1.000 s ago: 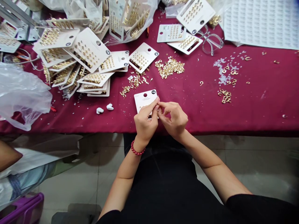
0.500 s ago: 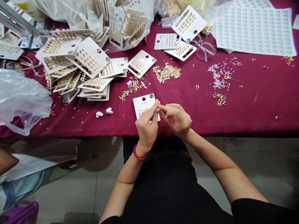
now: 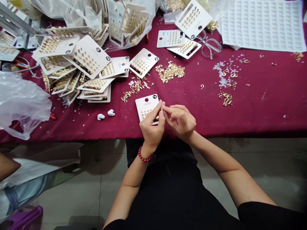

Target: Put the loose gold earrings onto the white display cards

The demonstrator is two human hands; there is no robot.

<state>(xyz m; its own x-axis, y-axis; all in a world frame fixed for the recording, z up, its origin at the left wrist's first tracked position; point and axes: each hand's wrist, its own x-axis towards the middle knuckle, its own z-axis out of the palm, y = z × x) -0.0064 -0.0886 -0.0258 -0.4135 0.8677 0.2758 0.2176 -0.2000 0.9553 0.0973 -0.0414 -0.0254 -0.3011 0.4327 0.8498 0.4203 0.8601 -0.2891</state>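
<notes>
My left hand, with a red bead bracelet at the wrist, is closed in a pinch at the right edge of a white earring card. The card lies on the dark red cloth, its lower part hidden by that hand. My right hand is closed too, its fingertips meeting the left ones. A tiny gold piece shows between the fingertips, too small to identify. Beyond the card are a pile of small gold pieces and some gold hook-shaped pieces.
Stacked earring cards and a clear plastic bag are at the left. White earbuds lie nearer. Glasses, printed sheets and loose gold hooks are at the right. A person's arm shows lower left.
The view has shifted slightly. My left fingers have parted a little from the fingertips' meeting point, where a small gold piece now shows. Both hands stay close together over the card's right edge.
</notes>
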